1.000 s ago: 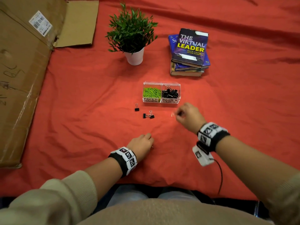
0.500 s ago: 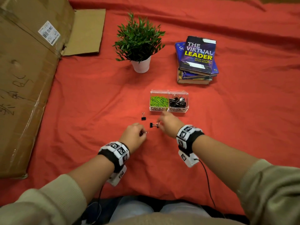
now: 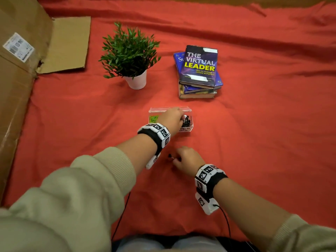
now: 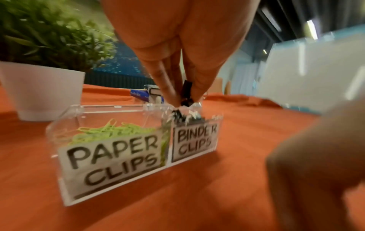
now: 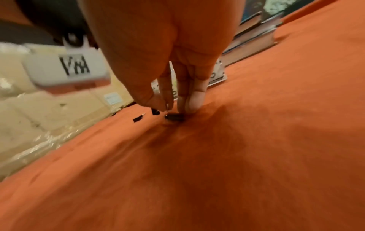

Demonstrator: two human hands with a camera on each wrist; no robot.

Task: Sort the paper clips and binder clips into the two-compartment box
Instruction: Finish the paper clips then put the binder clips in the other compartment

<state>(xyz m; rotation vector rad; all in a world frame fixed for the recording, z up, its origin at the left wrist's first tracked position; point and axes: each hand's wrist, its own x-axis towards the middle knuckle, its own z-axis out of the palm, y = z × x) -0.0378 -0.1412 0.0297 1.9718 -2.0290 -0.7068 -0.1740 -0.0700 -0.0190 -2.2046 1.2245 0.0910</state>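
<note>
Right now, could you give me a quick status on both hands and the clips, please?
Left hand pinches black binder clip over clear two-compartment box, binder side. Right hand at loose black clips on red cloth. Nothing in the way.

Sleeves [image 3: 101, 171]: beige ribbed knit, pushed up forearms. Left wristband [image 3: 156, 133]: black strap, white blocks with black square-pattern markers. Right wristband [image 3: 209, 176]: same type. White module [image 3: 204, 204] under right wrist, thin black cable [image 3: 227, 222] attached. Trousers [image 3: 163, 244]: possibly light blue denim, mostly hidden.
</note>
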